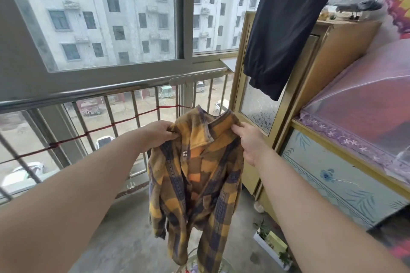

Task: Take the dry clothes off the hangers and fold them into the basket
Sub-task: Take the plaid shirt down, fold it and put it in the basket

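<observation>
Head view | left hand (158,132) and right hand (249,142) pinch plaid shirt (195,184) shoulders; shirt hangs between, below them

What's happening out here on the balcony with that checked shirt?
A person is holding up a yellow and dark plaid shirt by its shoulders, the left hand pinching one side near the collar and the right hand the other. No hanger shows in it, and it hangs open and unfolded in front of the balcony railing. A dark garment hangs overhead at the upper right.
</observation>
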Available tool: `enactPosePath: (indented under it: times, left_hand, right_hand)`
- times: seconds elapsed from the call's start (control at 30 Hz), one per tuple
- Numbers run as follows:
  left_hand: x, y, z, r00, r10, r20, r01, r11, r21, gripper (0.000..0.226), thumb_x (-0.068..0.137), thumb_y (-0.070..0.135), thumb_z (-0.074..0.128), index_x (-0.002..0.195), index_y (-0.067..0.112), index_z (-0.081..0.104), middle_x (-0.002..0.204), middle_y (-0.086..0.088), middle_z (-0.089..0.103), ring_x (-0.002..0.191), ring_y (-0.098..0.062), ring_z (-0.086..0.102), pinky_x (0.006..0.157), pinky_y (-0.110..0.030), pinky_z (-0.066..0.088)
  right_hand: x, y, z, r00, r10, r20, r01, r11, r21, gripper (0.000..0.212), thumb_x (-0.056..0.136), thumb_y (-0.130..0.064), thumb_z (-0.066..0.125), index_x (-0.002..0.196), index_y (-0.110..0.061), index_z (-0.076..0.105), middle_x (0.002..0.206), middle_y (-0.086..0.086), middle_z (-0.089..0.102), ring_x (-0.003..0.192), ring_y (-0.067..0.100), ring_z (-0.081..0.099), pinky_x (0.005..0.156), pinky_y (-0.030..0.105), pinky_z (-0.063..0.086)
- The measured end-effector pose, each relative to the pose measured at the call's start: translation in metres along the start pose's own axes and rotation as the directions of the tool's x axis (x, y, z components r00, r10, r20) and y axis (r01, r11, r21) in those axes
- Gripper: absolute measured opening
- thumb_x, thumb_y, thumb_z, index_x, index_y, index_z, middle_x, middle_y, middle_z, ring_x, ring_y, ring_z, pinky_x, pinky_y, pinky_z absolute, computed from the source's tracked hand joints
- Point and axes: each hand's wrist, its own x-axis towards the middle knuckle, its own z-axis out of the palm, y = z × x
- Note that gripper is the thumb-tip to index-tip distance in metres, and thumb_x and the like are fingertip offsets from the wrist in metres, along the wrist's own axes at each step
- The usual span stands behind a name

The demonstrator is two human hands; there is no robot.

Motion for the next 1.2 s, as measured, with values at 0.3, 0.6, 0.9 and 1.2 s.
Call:
enactPosePath:
  times: [0.3, 0.6, 0.9, 1.2]
  left_hand:
    - [-0.017, 0.009, -0.005, 0.982, 0.178, 0.066, -0.188, 0.864, 0.467, 0.034, 0.063, 0.043, 0.083, 0.090, 0.030, 0.068, 0.088, 0.010, 0.066, 0.086, -0.015, 0.059, 0.083, -0.029, 0.047]
    - [-0.010, 0.005, 0.005, 1.000, -0.012, 0.004, 0.013, 0.999, -0.033, 0.034, 0.073, 0.057, 0.069, 0.088, 0.027, 0.066, 0.093, 0.000, 0.066, 0.088, -0.020, 0.059, 0.080, -0.033, 0.044]
    - [0.003, 0.014, 0.023, 0.943, -0.321, 0.089, 0.332, 0.926, -0.181, 0.066, 0.063, 0.046, 0.077, 0.118, 0.014, 0.058, 0.108, -0.011, 0.062, 0.098, -0.030, 0.059, 0.088, -0.040, 0.048]
    - [-0.006, 0.013, 0.055, 0.956, -0.222, -0.194, 0.171, 0.953, -0.248, 0.074, 0.054, 0.072, 0.074, 0.102, 0.017, 0.065, 0.081, 0.004, 0.060, 0.070, -0.014, 0.054, 0.064, -0.028, 0.043]
  right_hand:
    - [-0.003, -0.023, -0.026, 0.958, -0.056, 0.282, 0.174, 0.894, -0.413, 0.037, 0.071, -0.001, 0.079, 0.106, -0.006, 0.068, 0.101, 0.010, 0.073, 0.100, 0.024, 0.066, 0.080, 0.030, 0.051]
    - [-0.015, -0.023, -0.024, 0.969, -0.050, 0.244, 0.125, 0.945, -0.302, 0.028, 0.081, -0.026, 0.073, 0.099, -0.006, 0.069, 0.090, 0.007, 0.072, 0.087, 0.022, 0.067, 0.075, 0.027, 0.051]
    - [0.005, 0.010, 0.017, 0.954, 0.171, -0.245, -0.183, 0.983, -0.026, 0.036, 0.080, -0.039, 0.074, 0.098, -0.008, 0.072, 0.110, 0.007, 0.069, 0.110, 0.026, 0.059, 0.101, 0.043, 0.043]
    - [-0.003, 0.012, 0.042, 0.954, 0.227, -0.194, -0.201, 0.969, 0.144, 0.046, 0.078, -0.041, 0.068, 0.112, -0.009, 0.068, 0.115, 0.009, 0.068, 0.105, 0.032, 0.063, 0.097, 0.049, 0.050]
